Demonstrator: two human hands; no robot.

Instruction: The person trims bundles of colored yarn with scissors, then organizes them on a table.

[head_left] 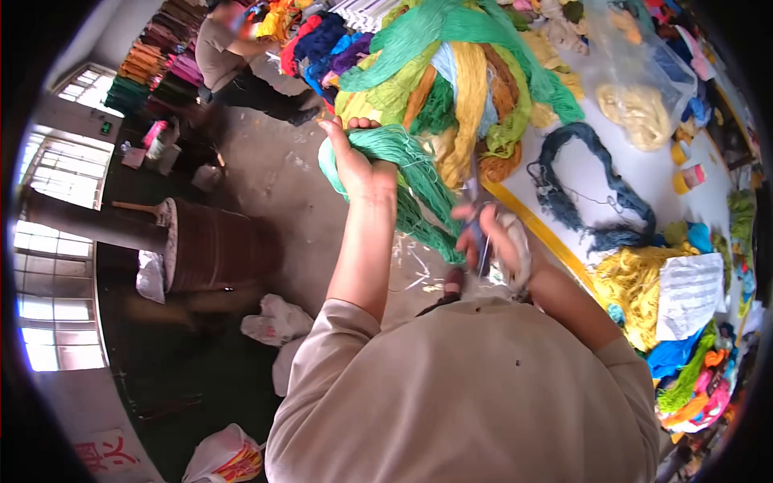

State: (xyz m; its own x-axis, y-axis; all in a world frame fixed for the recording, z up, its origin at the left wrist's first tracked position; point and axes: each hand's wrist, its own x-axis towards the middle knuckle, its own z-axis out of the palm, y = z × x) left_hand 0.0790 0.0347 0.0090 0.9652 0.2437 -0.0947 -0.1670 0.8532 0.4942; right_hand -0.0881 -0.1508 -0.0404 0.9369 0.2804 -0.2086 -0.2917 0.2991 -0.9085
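Note:
My left hand [364, 167] is raised in front of me with its fingers wrapped round a green yarn skein [427, 191]. The loops hang over the palm and slope down to the right. My right hand [501, 240], smeared by motion, grips a pair of scissors [473, 183] beside the hanging end of the skein. A whitish bundle [515, 249] lies against that hand and wrist. Just beyond both hands, a heap of teal, lime, golden and brown skeins [471, 80] drapes over the table's corner.
To the right stands a white table [527, 189] with a yellow edge, holding a dark blue skein [555, 161], yellow yarn [636, 282] and a paper sheet [689, 296]. A rusty drum [217, 245] stands left. Another person [229, 48] works at the far left among colored skeins.

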